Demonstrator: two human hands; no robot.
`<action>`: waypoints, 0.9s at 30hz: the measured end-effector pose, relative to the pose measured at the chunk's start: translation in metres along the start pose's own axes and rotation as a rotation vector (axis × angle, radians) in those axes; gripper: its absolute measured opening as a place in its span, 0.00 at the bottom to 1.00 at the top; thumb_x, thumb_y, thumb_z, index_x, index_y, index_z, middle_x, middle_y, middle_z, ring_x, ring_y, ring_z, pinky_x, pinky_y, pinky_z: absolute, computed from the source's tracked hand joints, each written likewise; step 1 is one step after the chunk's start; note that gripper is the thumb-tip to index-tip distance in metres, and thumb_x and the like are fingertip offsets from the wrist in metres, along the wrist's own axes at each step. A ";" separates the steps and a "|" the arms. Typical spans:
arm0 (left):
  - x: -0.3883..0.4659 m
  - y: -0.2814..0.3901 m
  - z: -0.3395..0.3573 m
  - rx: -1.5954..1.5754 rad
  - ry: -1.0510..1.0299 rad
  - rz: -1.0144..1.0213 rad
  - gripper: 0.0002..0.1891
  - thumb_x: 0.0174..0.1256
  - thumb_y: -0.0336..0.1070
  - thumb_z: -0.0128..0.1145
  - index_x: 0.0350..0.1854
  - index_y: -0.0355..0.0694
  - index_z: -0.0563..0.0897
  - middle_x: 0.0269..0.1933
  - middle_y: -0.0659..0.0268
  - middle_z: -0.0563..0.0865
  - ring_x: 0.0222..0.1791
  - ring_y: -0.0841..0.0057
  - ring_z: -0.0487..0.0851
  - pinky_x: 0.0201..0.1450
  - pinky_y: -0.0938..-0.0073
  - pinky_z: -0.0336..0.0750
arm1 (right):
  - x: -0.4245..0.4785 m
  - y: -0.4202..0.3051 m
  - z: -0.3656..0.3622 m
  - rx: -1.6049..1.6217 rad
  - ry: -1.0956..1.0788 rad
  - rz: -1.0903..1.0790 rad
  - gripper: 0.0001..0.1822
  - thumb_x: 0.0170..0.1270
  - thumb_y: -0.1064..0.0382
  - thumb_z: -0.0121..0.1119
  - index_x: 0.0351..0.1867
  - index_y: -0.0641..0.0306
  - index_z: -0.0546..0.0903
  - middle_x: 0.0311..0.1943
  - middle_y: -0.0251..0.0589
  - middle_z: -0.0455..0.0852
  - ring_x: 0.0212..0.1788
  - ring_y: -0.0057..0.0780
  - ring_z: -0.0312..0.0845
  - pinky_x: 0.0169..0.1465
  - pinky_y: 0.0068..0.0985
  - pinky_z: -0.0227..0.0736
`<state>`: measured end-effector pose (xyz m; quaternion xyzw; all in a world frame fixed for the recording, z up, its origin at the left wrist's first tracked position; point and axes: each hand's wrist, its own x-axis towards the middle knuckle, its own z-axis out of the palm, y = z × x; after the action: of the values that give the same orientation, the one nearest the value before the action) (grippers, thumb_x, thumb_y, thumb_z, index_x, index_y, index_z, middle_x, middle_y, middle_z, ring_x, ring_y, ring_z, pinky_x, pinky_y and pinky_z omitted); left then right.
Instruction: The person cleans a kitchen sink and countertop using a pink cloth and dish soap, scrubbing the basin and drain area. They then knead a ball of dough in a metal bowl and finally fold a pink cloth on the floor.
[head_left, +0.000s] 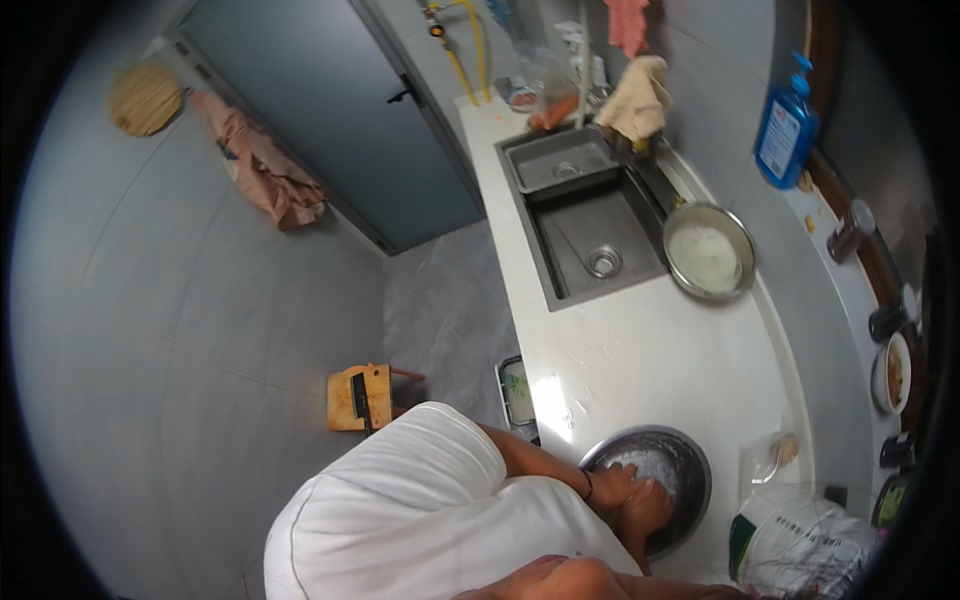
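A wide metal bowl (694, 517) stands on the white counter at the lower right, with white, powdery material (652, 459) in it. My left hand (613, 484), with a dark band at the wrist, reaches over the near rim into the bowl. Close beside it, my right hand (646, 508) is also inside the bowl, its fingers by the left hand. Both hands press at the white material. My fingers partly hide what lies beneath them, so I cannot tell whether either hand grips anything.
A dark sink (592, 225) is set in the counter (637, 352). Beside it sits a metal pan (709, 251) with pale, cloudy contents. A white printed bag (802, 540) lies right of the bowl. A cleaver (361, 397) rests on a wooden board (341, 405) at the left.
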<state>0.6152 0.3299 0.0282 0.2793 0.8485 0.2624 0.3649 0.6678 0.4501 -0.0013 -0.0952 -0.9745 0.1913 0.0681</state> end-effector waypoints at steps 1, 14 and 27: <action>0.005 -0.006 0.007 -0.003 0.022 -0.013 0.18 0.67 0.40 0.37 0.57 0.45 0.68 0.53 0.42 0.70 0.49 0.46 0.73 0.52 0.54 0.71 | 0.006 -0.006 0.000 -0.018 0.021 0.006 0.15 0.64 0.57 0.44 0.25 0.62 0.77 0.27 0.47 0.78 0.34 0.48 0.72 0.36 0.44 0.65; 0.047 -0.029 0.008 0.044 0.045 -0.075 0.24 0.58 0.44 0.47 0.55 0.35 0.65 0.45 0.39 0.78 0.40 0.47 0.81 0.43 0.55 0.76 | 0.048 0.008 0.023 -0.103 0.088 -0.010 0.18 0.63 0.53 0.48 0.21 0.60 0.79 0.24 0.45 0.82 0.30 0.45 0.77 0.35 0.41 0.71; -0.042 -0.002 -0.086 -0.888 0.172 0.159 0.19 0.61 0.31 0.56 0.53 0.31 0.72 0.48 0.55 0.81 0.48 0.69 0.80 0.53 0.71 0.73 | 0.031 0.019 -0.042 0.604 0.075 0.105 0.10 0.60 0.64 0.56 0.41 0.64 0.79 0.40 0.46 0.81 0.42 0.43 0.76 0.45 0.33 0.70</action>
<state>0.5730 0.2793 0.0983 0.1374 0.6568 0.6502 0.3563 0.6476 0.4893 0.0333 -0.1279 -0.8642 0.4718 0.1192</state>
